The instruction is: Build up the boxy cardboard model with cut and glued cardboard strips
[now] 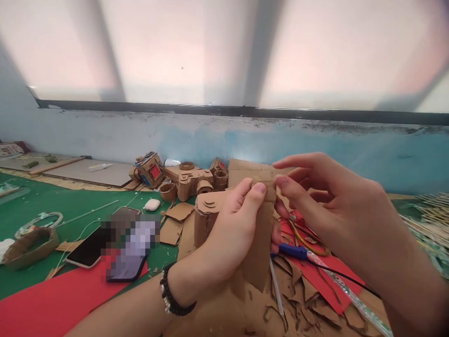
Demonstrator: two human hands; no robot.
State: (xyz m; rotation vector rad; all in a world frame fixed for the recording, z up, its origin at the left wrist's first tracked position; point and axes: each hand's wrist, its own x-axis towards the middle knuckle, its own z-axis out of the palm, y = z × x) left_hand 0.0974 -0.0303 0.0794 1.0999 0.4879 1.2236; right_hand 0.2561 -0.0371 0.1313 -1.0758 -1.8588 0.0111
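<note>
Head view: a green counter (49, 201) runs under a pale blue wall (315, 145). At the back stand cardboard models, among them a camera (191, 182) and a box with a red panel (150, 169). Nearer lie a white earbud case (152, 204), a phone (87, 250) and a red sheet (45, 299); next to the phone a patch is blurred and cannot be made out. A cardboard ring (30, 245) sits at the left edge. Cardboard scraps (301, 304) and a blue-handled tool (293, 251) lie under the hands, with red paper (322, 276) beneath them. A cardboard cylinder (205, 220) stands just behind the left hand, partly hidden by it.

The cardboard strip (261, 238) is held up above the scraps, in front of the cylinder. The left hand (231, 234) grips it from the left, thumb pressed on its upper front face, a beaded bracelet (171, 299) on the wrist. The right hand (326, 201) pinches the strip's top edge between thumb and fingers; its forearm is cut off at the right corner.
</note>
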